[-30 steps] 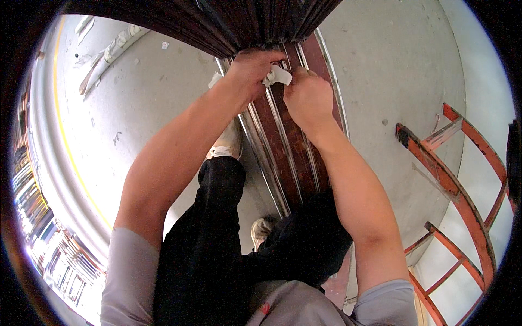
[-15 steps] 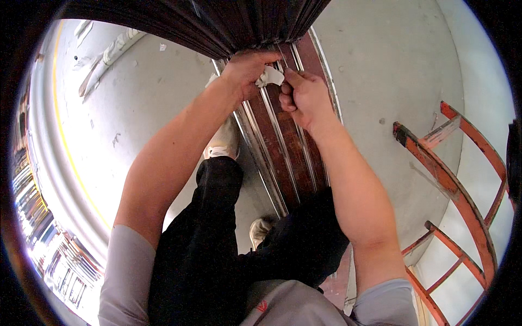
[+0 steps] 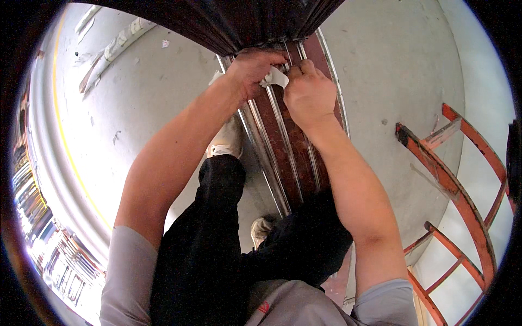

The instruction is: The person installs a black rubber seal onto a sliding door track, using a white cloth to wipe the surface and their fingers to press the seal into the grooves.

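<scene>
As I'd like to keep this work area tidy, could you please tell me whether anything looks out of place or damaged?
The orange frame at the right looks worn, with dark scuffs breaking up its paint. A small white scrap lies loose on the floor at upper left, like litter.

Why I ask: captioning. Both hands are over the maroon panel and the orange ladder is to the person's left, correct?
Wrong side: the head view shows the orange ladder to the person's right. The left hand and right hand are over the maroon panel.
</scene>
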`<state>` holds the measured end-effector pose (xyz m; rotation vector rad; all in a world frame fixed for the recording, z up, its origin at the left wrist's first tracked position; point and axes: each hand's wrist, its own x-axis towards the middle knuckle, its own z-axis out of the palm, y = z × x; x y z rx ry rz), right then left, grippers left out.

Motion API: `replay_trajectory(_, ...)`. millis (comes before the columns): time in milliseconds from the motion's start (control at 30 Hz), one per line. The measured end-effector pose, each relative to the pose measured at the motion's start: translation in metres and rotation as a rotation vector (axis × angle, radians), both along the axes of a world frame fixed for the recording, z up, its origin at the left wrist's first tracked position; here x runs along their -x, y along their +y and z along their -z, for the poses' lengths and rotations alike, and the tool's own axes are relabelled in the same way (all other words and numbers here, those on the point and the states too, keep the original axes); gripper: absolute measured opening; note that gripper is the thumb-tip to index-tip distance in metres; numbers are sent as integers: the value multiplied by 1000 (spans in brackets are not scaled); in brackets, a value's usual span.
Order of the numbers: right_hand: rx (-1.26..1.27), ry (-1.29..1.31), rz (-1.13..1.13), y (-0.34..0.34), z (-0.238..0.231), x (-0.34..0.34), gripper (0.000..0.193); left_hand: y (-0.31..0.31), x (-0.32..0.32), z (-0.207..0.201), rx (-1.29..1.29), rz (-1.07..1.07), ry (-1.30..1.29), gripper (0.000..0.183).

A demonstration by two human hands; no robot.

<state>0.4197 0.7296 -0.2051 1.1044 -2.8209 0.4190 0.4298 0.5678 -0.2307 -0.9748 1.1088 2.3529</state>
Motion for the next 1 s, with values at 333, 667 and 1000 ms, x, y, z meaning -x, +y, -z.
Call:
replay_trajectory(333,237,-136,95,6,13,2,14,7,-44,-26,384,35,216,20)
replay_trajectory(667,201,-229,267,-3,10,-1,21,-52,-118,1,616,-104,-11,29)
replay_trajectory(1000,-48,77,53,0,4,6,18,-101,-126,57,1557,311,-135,43)
